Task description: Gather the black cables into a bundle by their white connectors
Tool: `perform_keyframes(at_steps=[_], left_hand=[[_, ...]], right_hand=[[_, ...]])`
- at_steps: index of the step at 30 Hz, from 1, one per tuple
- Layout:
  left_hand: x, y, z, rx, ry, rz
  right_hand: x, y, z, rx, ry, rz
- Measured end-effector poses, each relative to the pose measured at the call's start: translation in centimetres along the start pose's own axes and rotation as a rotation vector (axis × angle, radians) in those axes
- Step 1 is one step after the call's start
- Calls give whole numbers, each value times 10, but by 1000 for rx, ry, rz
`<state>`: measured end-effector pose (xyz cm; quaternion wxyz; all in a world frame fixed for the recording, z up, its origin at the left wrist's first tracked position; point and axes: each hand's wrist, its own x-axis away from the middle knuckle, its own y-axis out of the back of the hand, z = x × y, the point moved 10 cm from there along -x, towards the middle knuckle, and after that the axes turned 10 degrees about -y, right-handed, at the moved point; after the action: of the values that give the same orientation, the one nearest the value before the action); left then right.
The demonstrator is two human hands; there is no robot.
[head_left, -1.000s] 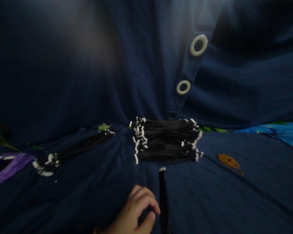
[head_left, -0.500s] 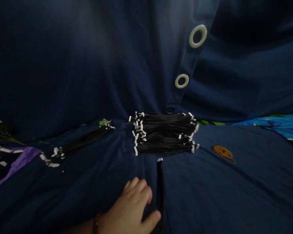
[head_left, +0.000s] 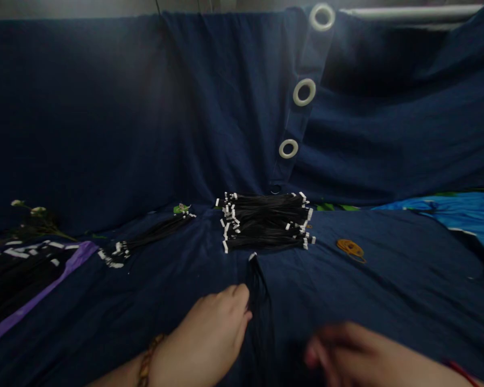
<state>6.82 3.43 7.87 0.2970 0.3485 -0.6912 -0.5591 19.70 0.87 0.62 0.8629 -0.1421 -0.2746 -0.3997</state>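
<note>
Newly in frame, head view: right hand [head_left: 347,349], motion-blurred, well below the stack of wire bundles [head_left: 264,223], its grip unreadable (fingers loosely spread, nothing clearly held). Left hand [head_left: 204,333], beaded bracelet [head_left: 147,360] at the wrist, now sits closer in, curled narrowly against a loose bundle of black wires [head_left: 258,301]; whether it pinches them cannot be told. That bundle lies on navy cloth [head_left: 387,301] just below the stack, its white-tipped end toward it. Left of the stack: a smaller white-tipped bundle [head_left: 153,235]. Right of the stack: orange rubber bands [head_left: 350,249]. Above the stack: white grommets [head_left: 304,92] on a navy curtain [head_left: 234,107]. No brand or legible writing shows.
</note>
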Motion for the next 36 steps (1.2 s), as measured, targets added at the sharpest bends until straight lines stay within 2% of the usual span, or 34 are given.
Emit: perform_keyframes(at_steps=[2,4,6,9,10,12,15,17,18,22,24,26,28,29,31,33,34,35,36], left_hand=[[-6,24,-10,-117,50,-89],[-12,42,-28,-234,39,-169],[-18,55,-51,-306,-14,-233],[-20,77,-70,-274,-47,-309],[-18,87,-73,-240,-64,-350],[-7,117,-74,-169,-96,-512],[25,164,-50,-66,-17,-925],[40,180,-29,38,13,-1164],[39,182,-20,117,-12,-1218],[8,175,7,471,-126,-1158],[1,174,14,562,-140,-1181],[-8,172,15,644,-182,-1144],[-18,167,12,723,-235,-1045],[-20,165,10,743,-249,-1013],[-18,166,10,739,-246,-1028],[-16,166,9,727,-237,-1034],[-17,164,6,728,-242,-1002],[-20,162,3,726,-250,-960],[-22,160,0,718,-259,-924]], right_hand=[[-25,5,37,-236,72,43],[-47,5,81,-325,148,101],[-56,10,131,-390,293,103],[-36,16,196,-405,549,98],[-22,18,212,-399,642,88],[8,24,232,-370,809,54],[42,30,236,-287,948,2],[51,30,230,-186,943,-4],[52,29,226,-118,919,-4],[45,24,214,139,799,-21],[39,16,208,221,731,46],[34,4,202,298,680,143],[34,-3,197,423,674,156],[34,-3,196,517,684,106],[38,3,199,726,735,-98],[51,9,209,869,855,-345],[58,10,214,876,929,-425],[63,10,218,834,997,-438],[66,8,220,753,1044,-388]])
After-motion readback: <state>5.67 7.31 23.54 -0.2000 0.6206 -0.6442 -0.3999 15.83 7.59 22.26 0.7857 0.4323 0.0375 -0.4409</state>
